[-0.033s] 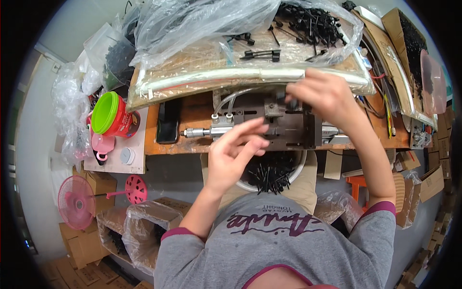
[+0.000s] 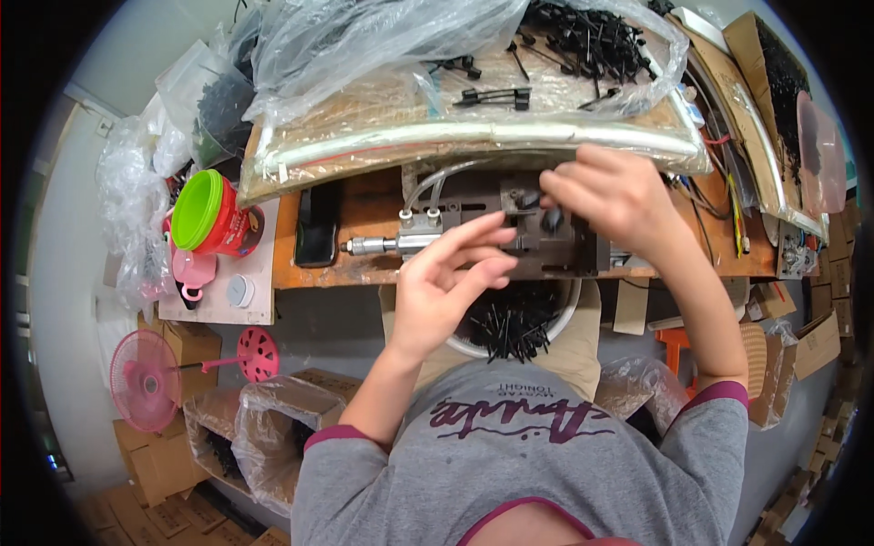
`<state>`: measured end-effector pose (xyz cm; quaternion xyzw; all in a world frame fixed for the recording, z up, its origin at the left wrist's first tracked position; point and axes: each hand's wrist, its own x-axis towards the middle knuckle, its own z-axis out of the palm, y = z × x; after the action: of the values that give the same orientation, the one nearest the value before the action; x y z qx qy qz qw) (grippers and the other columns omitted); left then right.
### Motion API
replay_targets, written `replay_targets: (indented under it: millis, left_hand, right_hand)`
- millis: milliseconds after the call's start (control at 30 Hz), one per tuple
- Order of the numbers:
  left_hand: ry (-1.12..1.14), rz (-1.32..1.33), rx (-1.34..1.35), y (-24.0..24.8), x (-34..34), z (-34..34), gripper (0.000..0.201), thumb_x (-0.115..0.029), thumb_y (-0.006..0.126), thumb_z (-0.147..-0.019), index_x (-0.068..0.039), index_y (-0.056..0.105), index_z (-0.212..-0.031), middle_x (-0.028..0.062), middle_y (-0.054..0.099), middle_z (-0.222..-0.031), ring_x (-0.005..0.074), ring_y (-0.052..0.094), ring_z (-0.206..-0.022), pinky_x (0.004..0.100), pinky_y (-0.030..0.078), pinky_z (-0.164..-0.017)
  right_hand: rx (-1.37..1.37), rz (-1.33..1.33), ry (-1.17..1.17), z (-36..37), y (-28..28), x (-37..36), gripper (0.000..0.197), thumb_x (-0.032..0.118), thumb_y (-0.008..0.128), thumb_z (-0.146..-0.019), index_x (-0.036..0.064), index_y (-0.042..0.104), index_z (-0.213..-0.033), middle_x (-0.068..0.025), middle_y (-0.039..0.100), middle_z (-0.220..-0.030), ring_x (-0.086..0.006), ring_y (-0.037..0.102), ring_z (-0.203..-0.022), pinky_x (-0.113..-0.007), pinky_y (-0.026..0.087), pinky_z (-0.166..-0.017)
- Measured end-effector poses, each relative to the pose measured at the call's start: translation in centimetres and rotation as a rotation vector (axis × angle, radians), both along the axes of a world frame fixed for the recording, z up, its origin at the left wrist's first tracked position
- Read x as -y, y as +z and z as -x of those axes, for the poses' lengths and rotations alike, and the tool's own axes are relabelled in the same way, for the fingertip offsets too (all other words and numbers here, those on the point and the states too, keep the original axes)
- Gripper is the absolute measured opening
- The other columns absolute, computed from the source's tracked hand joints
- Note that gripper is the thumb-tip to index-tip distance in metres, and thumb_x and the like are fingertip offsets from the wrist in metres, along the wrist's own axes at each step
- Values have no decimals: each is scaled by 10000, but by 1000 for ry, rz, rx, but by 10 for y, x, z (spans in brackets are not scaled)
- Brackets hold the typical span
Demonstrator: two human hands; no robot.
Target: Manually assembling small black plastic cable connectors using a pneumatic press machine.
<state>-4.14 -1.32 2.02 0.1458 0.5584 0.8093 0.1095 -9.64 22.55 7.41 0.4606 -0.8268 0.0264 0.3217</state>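
My right hand (image 2: 612,196) is closed in a pinch above the right part of a dark metal fixture (image 2: 555,259). A small black plastic part (image 2: 552,218), blurred by motion, hangs at its fingertips. Left of it, my left hand (image 2: 446,282) reaches over the front of the fixture, fingers stretched and apart, with nothing visible in them. A silver pneumatic cylinder (image 2: 371,246) with clear tubes (image 2: 435,189) is mounted on the fixture's left. Below, in my lap, sits a white-rimmed container (image 2: 577,300) of black thin-stemmed plastic parts (image 2: 510,328).
A raised shelf (image 2: 364,146) under clear plastic carries a pile of black parts (image 2: 596,41). A phone (image 2: 317,227) and a red-and-green bucket (image 2: 214,218) stand on the left. Cables (image 2: 728,205) hang at the right. A pink fan (image 2: 146,380) and lined boxes (image 2: 282,437) are below.
My right hand has come slightly down and nearer, and the black part at its fingertips is lower over the fixture. My left hand has shifted slightly to the right, fingers still apart.
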Motion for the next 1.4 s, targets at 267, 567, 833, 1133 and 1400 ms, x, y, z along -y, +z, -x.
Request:
replay_targets:
  millis: [267,567,833,1133,1400]
  left_hand:
    - [-16,118,-130,-8,-21,-12,288,144,715,-789,70,677,-1065,119,632,-1086,186,672,-964,303,609,-853]
    - [177,670,-757,-45,-20,-18,317,27,783,-755,33,702,-1061,116,630,-1049,189,694,-889,294,603,-754]
    - [265,1053,-999,-79,-33,-11,226,-130,798,-723,-48,714,-916,86,688,-1214,203,700,-733,290,551,-661]
    - [203,1041,-941,-71,-30,-5,272,-137,821,-713,-61,731,-958,90,709,-1165,176,697,-683,268,539,-626]
    - [34,497,-571,-35,-26,-24,307,-35,839,-714,7,732,-999,116,703,-968,150,702,-781,265,587,-681]
  right_hand:
    - [-131,41,-18,-54,-46,9,382,130,637,-623,-49,681,-958,-126,676,-945,-168,603,-751,-265,478,-608]
    - [-33,259,-201,-61,-70,-12,381,41,749,-739,-26,694,-1110,-142,682,-1094,-250,647,-825,-329,548,-680]
    - [130,581,-222,-75,-85,-8,424,-120,715,-744,-33,606,-1145,-146,679,-1111,-315,629,-847,-395,515,-724]
    - [106,486,-218,-85,-94,-5,292,-100,702,-694,-62,607,-967,-201,659,-1067,-300,648,-754,-360,534,-622]
    - [42,394,-124,-84,-95,16,304,48,687,-693,-87,684,-965,-197,674,-1016,-271,694,-771,-327,571,-638]
